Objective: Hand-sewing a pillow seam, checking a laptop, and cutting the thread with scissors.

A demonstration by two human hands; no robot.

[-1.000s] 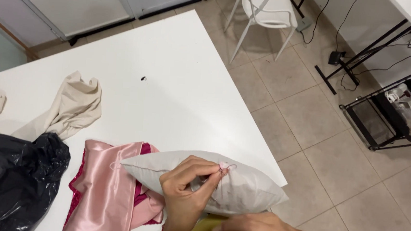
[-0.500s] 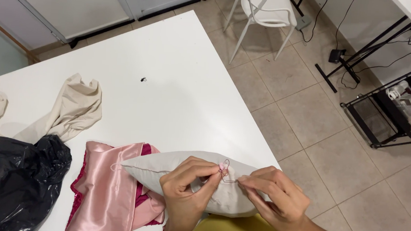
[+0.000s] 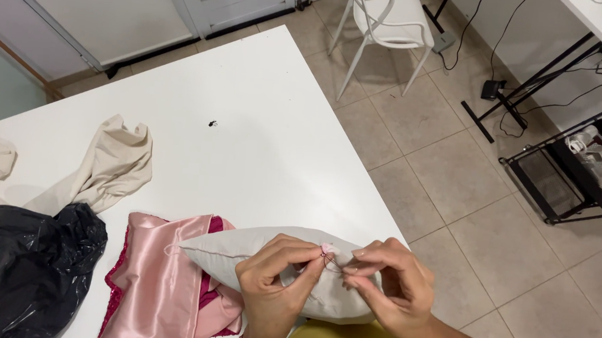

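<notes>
A small grey stuffed pillow lies at the near edge of the white table, partly on a pink satin cloth. My left hand pinches the pillow's upper seam near a small pink spot. My right hand meets it there, fingertips pinched on a thin thread or needle at the seam; the item is too small to make out. Both hands cover the pillow's right end.
A black plastic bag sits at the near left, with beige cloths behind it. A small dark speck marks the table. On the tiled floor stand a white chair and black metal racks.
My right hand came up from below the pillow to the seam, joining my left hand at the pink spot. The pillow stayed in place.
</notes>
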